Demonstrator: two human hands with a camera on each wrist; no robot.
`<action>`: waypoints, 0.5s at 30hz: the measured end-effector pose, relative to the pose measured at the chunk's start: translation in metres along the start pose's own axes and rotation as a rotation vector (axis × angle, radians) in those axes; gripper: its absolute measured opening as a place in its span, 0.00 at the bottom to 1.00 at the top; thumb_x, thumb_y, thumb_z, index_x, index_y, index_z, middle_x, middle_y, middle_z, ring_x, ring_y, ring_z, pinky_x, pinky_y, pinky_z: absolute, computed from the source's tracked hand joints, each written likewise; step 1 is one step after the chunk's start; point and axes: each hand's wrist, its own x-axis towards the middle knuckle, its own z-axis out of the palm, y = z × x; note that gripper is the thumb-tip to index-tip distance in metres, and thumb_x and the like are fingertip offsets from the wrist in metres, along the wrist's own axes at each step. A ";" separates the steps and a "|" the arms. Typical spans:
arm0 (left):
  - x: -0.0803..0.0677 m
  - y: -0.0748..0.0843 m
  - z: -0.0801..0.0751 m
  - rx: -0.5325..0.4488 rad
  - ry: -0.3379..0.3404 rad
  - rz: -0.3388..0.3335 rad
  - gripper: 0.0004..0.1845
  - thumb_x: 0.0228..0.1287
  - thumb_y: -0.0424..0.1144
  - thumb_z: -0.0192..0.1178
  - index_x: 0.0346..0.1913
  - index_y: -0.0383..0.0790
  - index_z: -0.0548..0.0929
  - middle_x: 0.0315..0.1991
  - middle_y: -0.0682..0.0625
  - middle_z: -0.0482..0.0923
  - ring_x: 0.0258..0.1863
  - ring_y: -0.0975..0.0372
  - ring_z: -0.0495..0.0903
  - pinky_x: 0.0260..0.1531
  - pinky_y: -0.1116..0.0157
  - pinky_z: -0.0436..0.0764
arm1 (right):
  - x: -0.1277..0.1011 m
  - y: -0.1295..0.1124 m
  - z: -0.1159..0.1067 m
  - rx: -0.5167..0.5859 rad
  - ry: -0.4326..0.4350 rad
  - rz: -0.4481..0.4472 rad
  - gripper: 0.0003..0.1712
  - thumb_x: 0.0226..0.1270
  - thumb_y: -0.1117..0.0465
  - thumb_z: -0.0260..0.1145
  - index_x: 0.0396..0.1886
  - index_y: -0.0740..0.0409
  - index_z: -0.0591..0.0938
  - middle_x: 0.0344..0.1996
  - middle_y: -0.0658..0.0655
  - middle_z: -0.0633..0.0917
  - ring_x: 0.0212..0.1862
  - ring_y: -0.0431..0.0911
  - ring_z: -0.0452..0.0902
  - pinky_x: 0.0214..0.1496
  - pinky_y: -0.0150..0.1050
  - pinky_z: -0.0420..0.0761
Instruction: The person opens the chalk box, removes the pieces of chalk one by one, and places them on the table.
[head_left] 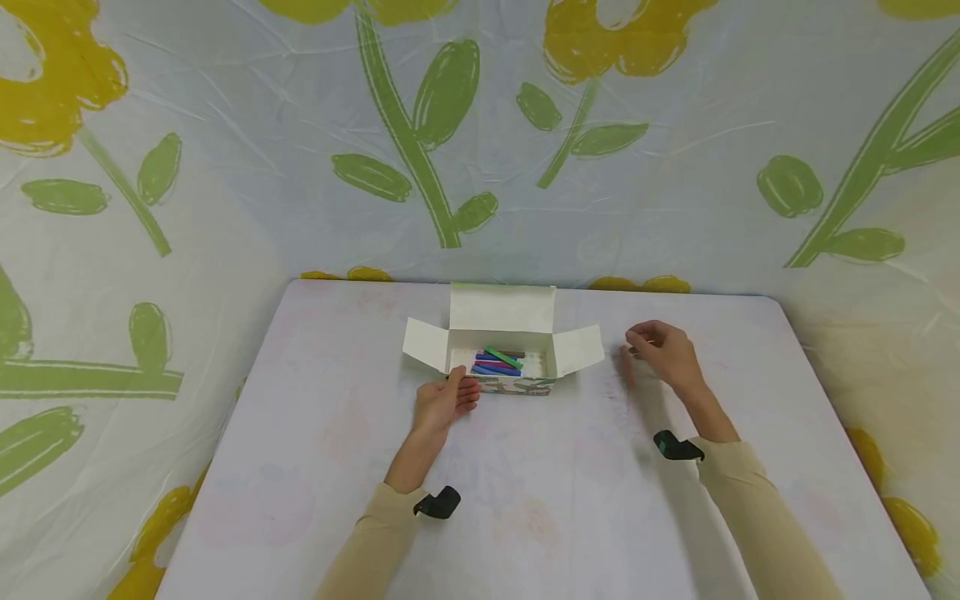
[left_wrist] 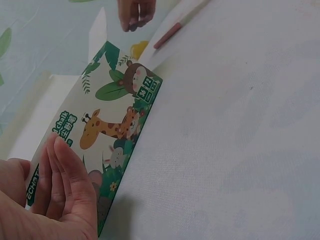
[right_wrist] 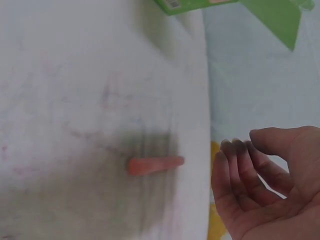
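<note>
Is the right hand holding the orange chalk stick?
No: the right hand hangs open beside the orange chalk stick, which lies alone on the table.

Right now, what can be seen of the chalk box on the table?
The chalk box is a small cardboard carton, lying open with its white lid and side flaps spread. Inside lie coloured sticks: green, blue, purple, pink and white. Its printed side shows cartoon animals, a giraffe and a bear among leaves. It sits toward the far middle of the white table. The left hand rests straight fingers against its near left side.

Open printed cardboard chalk box (head_left: 517, 385): matt inside, slightly glossy print. Orange chalk stick (right_wrist: 155, 164): dull, powdery. White tablecloth (head_left: 555, 500): matt, fine weave.
</note>
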 end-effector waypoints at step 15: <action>0.001 0.000 -0.001 -0.003 -0.014 0.002 0.21 0.75 0.44 0.60 0.43 0.23 0.85 0.32 0.45 0.88 0.29 0.64 0.86 0.34 0.70 0.87 | 0.004 -0.065 0.002 0.127 -0.015 -0.113 0.21 0.79 0.54 0.62 0.56 0.68 0.81 0.47 0.69 0.86 0.42 0.47 0.86 0.46 0.21 0.80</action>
